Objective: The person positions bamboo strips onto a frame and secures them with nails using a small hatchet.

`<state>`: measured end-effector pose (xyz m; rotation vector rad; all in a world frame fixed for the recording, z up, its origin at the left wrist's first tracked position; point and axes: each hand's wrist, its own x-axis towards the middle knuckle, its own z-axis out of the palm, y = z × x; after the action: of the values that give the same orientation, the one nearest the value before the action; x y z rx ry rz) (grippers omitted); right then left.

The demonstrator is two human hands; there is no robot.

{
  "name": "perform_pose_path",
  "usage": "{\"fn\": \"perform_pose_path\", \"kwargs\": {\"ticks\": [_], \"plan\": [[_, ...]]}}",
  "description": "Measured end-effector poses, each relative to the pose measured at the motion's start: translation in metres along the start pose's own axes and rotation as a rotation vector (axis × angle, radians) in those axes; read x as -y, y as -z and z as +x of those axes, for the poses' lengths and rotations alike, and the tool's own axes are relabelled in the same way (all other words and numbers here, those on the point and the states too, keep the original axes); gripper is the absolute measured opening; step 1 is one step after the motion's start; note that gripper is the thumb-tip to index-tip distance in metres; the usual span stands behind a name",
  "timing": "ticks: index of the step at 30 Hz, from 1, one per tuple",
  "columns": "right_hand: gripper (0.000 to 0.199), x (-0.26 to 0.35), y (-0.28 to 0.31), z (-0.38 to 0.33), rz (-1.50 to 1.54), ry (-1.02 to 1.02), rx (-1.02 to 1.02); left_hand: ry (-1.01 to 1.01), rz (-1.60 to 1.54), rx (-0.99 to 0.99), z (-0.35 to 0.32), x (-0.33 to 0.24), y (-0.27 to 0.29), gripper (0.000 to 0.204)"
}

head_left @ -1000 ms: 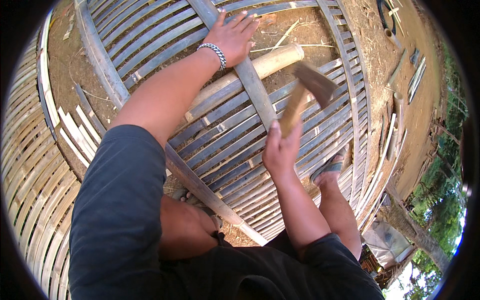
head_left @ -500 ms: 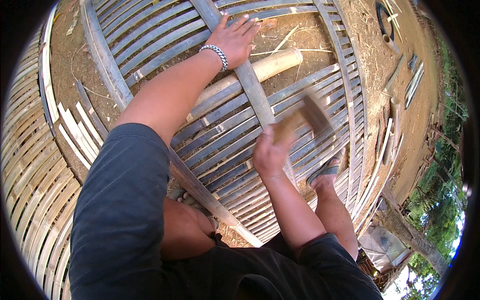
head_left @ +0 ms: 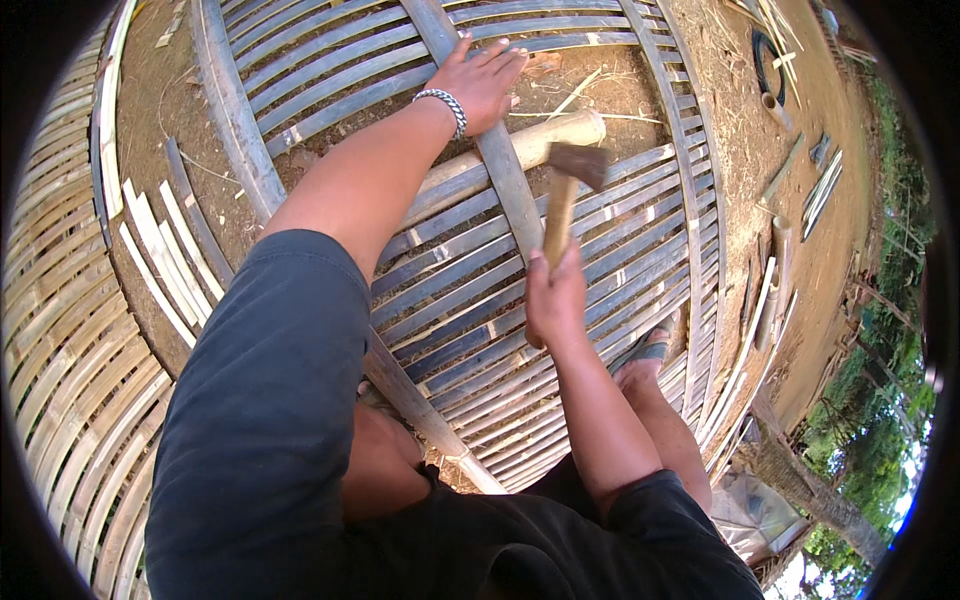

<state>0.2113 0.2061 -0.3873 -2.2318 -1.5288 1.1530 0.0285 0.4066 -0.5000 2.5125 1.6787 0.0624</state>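
In my right hand (head_left: 556,298) is a hammer (head_left: 561,215) with a pale wooden handle and a dark, blocky head. The fingers wrap round the lower handle, and the head points up and away, above the slats. My left hand (head_left: 482,82), with a chain bracelet at the wrist, lies with fingers stretched across a dark bamboo crosspiece (head_left: 512,190). That crosspiece runs over a rack of split bamboo slats (head_left: 440,255). A thick round bamboo pole (head_left: 560,138) passes beneath the crosspiece, just nearer than my left hand.
Another slatted bamboo panel (head_left: 75,350) stretches along the left. Pale loose strips (head_left: 165,255) lie beside it on bare soil. A bamboo rail (head_left: 425,410) crosses close to my legs. My sandalled foot (head_left: 645,350) is at the right; bamboo lengths (head_left: 780,270) lie beyond.
The hammer has swung from pointing right, blurred, to nearly upright, its head now farther up and left. My left hand stays on the crosspiece. The view has shifted slightly.
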Motion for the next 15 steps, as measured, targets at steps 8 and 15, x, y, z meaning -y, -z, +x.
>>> {"fn": "perform_pose_path", "kwargs": {"ticks": [8,15], "plan": [[0.045,-0.071,0.033,0.055,0.09,0.072,-0.114,0.165,-0.613,-0.171,-0.126,0.031,0.073,0.052],[0.037,-0.078,0.023,0.063,0.224,0.128,0.089,1.119,-1.357,0.245,-0.363,-0.025,0.083,0.042]]}}
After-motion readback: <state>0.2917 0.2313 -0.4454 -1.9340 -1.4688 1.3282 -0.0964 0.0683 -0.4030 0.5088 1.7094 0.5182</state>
